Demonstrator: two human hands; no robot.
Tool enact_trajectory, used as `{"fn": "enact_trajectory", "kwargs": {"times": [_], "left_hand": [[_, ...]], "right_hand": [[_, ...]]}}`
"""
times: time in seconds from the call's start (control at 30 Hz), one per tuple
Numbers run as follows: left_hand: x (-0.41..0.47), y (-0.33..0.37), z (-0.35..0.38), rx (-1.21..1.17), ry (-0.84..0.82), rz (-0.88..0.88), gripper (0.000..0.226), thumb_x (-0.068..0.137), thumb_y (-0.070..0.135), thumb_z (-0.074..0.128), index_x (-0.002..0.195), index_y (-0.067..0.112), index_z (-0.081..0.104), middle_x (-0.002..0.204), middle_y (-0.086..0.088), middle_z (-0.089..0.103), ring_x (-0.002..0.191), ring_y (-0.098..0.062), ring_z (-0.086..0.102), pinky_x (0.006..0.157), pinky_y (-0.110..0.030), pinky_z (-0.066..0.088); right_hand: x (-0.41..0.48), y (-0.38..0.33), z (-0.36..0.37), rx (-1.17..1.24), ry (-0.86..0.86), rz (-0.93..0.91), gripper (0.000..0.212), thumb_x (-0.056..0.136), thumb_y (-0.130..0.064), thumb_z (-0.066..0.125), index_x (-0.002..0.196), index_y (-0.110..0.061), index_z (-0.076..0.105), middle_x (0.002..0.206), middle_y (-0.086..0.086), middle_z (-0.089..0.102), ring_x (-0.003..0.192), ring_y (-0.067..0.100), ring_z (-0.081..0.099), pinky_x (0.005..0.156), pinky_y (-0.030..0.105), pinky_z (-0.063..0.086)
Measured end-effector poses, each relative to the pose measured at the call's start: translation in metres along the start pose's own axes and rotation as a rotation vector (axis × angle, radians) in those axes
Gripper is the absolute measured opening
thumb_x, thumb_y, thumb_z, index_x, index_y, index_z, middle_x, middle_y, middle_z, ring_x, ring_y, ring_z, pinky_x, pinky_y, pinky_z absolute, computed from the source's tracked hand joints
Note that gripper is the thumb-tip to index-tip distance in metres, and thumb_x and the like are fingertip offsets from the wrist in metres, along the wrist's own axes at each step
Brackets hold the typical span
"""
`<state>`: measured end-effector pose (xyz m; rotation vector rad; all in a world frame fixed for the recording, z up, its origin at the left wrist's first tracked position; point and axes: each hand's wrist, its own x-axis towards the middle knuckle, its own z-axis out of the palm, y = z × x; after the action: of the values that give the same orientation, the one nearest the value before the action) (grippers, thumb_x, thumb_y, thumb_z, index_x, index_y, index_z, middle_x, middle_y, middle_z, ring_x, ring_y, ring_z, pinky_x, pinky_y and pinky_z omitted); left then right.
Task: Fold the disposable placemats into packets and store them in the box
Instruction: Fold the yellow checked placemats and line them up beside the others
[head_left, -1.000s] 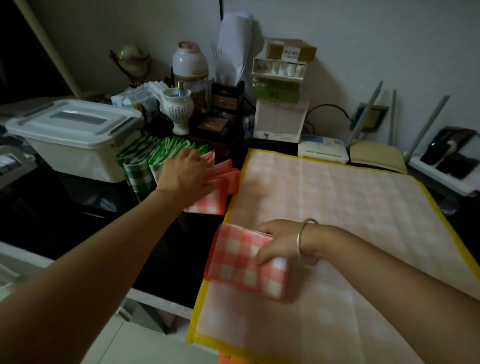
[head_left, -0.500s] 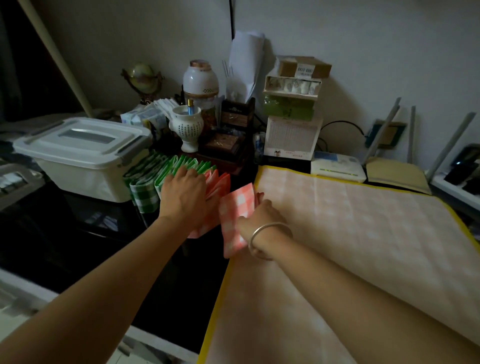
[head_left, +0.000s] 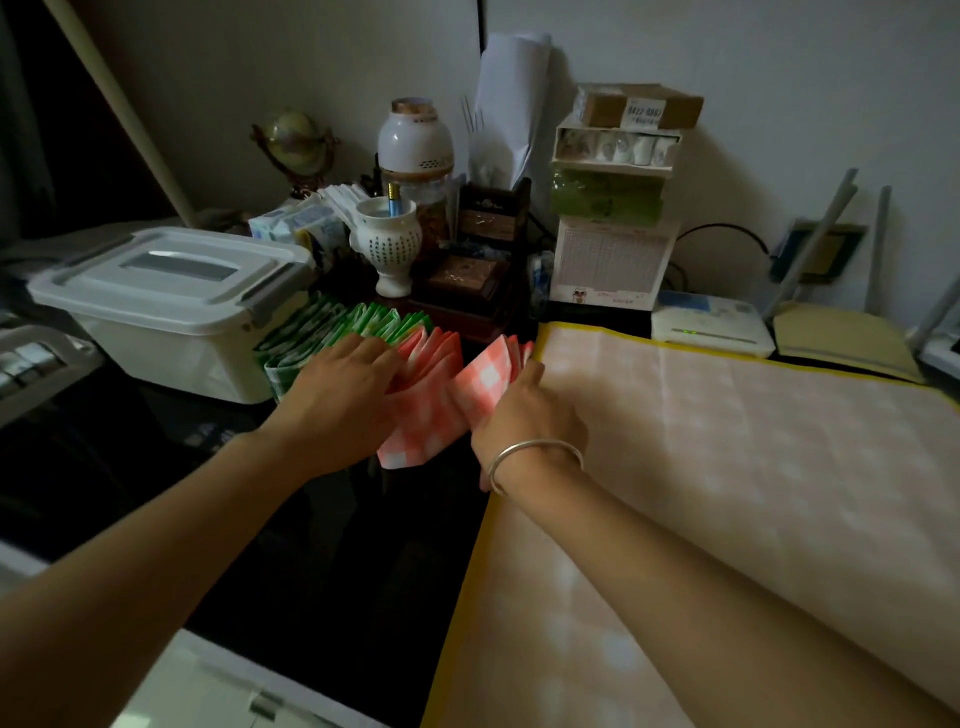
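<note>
A row of folded packets stands on the dark table: green checked ones (head_left: 322, 332) at the left, red checked ones (head_left: 441, 353) at the right. My left hand (head_left: 343, 389) presses flat against the red packets from the front. My right hand (head_left: 524, 415) holds one more folded red checked packet (head_left: 485, 382) upright just right of the row. A white lidded storage box (head_left: 156, 301) sits to the left, its lid on. A large pale pink placemat with a yellow border (head_left: 727, 467) lies spread out at the right.
Behind the packets stand a white porcelain cup (head_left: 387, 244), a white jar (head_left: 415, 145), dark wooden boxes (head_left: 467, 280), stacked cartons (head_left: 613, 208) and a router (head_left: 706, 325). A globe (head_left: 293, 140) is at the back left.
My right hand has carried the red packet from the spread placemat over to the row and stood it up beside the other red ones. My left hand stayed on the row.
</note>
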<state>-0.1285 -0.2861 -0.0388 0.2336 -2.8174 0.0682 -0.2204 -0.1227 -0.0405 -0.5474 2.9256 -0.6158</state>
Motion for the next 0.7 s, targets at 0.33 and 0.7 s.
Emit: {"fn": "enact_trajectory", "kwargs": {"times": [0.33, 0.7], "left_hand": [[0.009, 0.018, 0.013, 0.123, 0.030, -0.150, 0.024, 0.084, 0.034, 0.060, 0.092, 0.012, 0.064, 0.098, -0.007, 0.058, 0.096, -0.027, 0.050, 0.078, -0.037, 0.039], [0.025, 0.024, 0.005, 0.260, 0.027, 0.048, 0.030, 0.074, 0.043, 0.063, 0.078, 0.013, 0.065, 0.085, -0.009, 0.058, 0.082, -0.030, 0.054, 0.072, -0.038, 0.041]], "right_hand": [[-0.006, -0.021, -0.003, 0.020, -0.056, -0.013, 0.088, 0.087, -0.026, 0.062, 0.151, -0.005, 0.005, 0.142, 0.011, 0.046, 0.123, 0.028, 0.052, 0.094, 0.035, 0.044], [-0.001, -0.020, 0.000, 0.294, -0.173, -0.087, 0.048, 0.090, -0.046, 0.044, 0.132, -0.023, 0.041, 0.116, 0.008, 0.062, 0.104, 0.033, 0.059, 0.083, 0.035, 0.044]]}}
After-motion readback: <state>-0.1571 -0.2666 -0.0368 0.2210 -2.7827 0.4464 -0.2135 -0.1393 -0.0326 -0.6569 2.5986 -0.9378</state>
